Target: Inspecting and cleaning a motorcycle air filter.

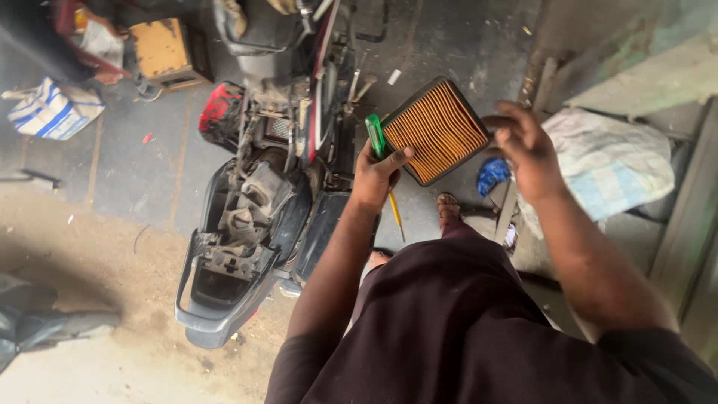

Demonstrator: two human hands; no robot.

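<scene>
Head view: looking straight down at both hands over a concrete floor (134,172).

Left hand (376,176) gripping two things at once: fingers closed round a green-handled screwdriver (376,138), yellow shaft pointing down toward the floor, thumb pinching the near corner of the air filter (436,131). Probably keeping the tool parked in the palm so the filter can be looked over without setting anything down.

Filter being held up in mid-air, tilted, orange pleats facing the camera, black rim all round, right of the motorcycle (262,187).

Right hand (527,150) hovering just at the filter's far edge, fingers spread and loosely curled, gripping nothing; touching the rim or not, impossible to tell.

Motorcycle standing stripped, seat off, frame and wiring exposed, close on the left. Cloth bundle (613,161) and wall step crowding the right. Open floor showing only directly below the filter, near a sandalled foot (448,209).
</scene>
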